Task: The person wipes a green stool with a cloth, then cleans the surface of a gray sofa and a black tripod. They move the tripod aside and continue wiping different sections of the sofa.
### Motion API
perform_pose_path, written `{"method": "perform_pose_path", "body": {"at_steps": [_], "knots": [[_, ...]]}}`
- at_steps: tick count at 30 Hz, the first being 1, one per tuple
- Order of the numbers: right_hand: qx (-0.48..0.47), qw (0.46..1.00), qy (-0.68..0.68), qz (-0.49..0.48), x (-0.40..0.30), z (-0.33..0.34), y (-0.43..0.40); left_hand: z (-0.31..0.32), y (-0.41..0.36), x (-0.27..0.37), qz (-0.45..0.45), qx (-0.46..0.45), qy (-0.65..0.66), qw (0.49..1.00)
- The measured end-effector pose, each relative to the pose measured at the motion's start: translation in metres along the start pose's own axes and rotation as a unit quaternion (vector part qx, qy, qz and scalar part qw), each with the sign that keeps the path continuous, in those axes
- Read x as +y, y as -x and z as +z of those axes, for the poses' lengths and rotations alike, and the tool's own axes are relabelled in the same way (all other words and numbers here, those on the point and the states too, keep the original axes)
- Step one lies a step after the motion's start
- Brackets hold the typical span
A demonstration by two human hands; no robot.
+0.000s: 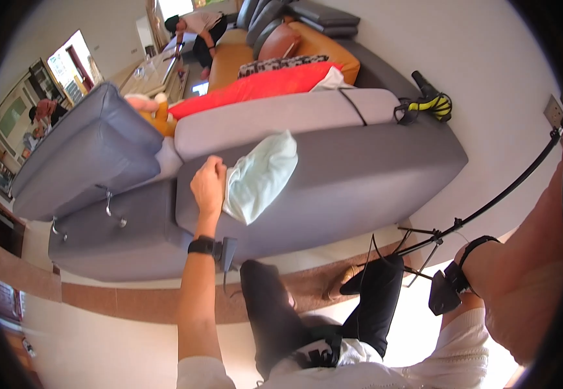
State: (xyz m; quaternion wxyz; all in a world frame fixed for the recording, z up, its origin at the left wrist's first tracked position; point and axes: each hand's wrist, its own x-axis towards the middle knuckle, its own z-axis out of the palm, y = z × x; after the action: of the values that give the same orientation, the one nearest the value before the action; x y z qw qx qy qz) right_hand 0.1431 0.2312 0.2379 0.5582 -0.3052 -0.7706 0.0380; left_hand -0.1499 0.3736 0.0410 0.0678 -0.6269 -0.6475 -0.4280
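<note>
My left hand (208, 187) is closed into a fist on one edge of a pale green cloth (264, 177). The cloth spreads out to the right of the fist, over the grey back of a sofa (359, 160). A black band with a small dark device (208, 246) sits on my left wrist. Very close to the camera, at the right rim, looms my right hand (524, 282), a dark device strapped at its wrist. Its fingers run out of the picture, so what they do is hidden.
A yellow-and-black hair dryer (429, 104) lies on the sofa's right end. A thin black stand (497, 197) rises beside the wall socket (553, 112). A raised grey headrest (96, 155), a red cushion (262, 90) and two people, one bending (201, 31), one farther left (45, 112), are beyond.
</note>
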Motion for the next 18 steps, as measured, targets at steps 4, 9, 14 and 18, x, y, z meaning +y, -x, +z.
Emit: {"method": "perform_pose_path", "body": {"at_steps": [4, 9, 14, 18], "knots": [[-0.019, 0.999, -0.037, 0.002, 0.004, 0.030, -0.002, -0.002, 0.000, -0.002, -0.035, -0.005, 0.003, 0.999], [-0.149, 0.985, 0.002, 0.084, 0.025, 0.084, 0.000, -0.002, 0.000, 0.000, -0.037, 0.009, 0.039, 0.998], [-0.239, 0.939, 0.099, 0.228, 0.114, 0.162, 0.046, 0.001, -0.002, 0.001, -0.044, 0.031, 0.070, 0.996], [-0.249, 0.934, 0.166, 0.193, 0.127, 0.206, 0.067, 0.000, -0.002, 0.000, -0.106, 0.066, 0.174, 0.977]]}}
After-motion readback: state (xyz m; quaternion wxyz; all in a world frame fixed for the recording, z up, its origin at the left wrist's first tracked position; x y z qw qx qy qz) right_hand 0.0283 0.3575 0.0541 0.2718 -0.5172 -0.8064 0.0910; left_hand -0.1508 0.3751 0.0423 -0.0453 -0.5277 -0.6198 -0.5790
